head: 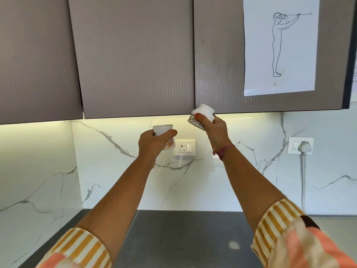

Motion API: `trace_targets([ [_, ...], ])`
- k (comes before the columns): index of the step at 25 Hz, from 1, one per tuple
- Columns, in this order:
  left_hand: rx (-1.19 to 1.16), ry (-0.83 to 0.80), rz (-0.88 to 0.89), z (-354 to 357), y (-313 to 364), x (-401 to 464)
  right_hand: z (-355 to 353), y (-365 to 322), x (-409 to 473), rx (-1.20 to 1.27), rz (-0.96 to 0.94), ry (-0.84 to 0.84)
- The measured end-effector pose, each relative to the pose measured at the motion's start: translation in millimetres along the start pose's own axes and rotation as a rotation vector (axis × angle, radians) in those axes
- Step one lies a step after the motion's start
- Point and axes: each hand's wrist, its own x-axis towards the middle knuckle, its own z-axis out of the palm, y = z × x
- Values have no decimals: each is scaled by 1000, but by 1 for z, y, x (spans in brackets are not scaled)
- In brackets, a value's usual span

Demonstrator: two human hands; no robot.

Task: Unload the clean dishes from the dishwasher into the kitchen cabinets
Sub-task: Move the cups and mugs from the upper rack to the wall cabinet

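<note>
Two small patterned cups are up in the air, one per hand: the left hand (pixel 154 141) has its fingers and thumb curled round an upright white cup (pixel 164 136) in front of the marble backsplash (pixel 108 171), and the right hand (pixel 212 128) grips a tilted cup (pixel 202 115), its base turned up, right at the lower edge of the upper cabinet doors (pixel 135 55). Three grey ribbed doors show, all closed — the right one carries one paper sheet (pixel 280 45) with a line drawing of a standing figure. Two wall sockets sit on the backsplash — one (pixel 184 147) between the arms, one (pixel 300 145) at far right with a plug and cord — above the dark countertop (pixel 183 238).
</note>
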Motion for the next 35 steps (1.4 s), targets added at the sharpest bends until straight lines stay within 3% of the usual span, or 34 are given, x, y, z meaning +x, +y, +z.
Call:
trace_targets([
  [4,-16,-33,-5,1,-5,3,3,-4,3,188,35,66],
  [11,-10,-63,-13,-3,-5,-21,-18,-24,-43,44,-106,-38],
  [18,8,-146,-5,16,15,-76,-64,-68,-123,120,-206,-136],
  [30,-41,-253,32,49,92,-252,-197,-184,-244,707,-120,-169],
  [33,-41,-277,20,57,100,-290,-236,-212,-264,641,-138,-176],
  [35,-41,-298,2,64,107,-309,-254,-229,-280,465,-147,-135],
])
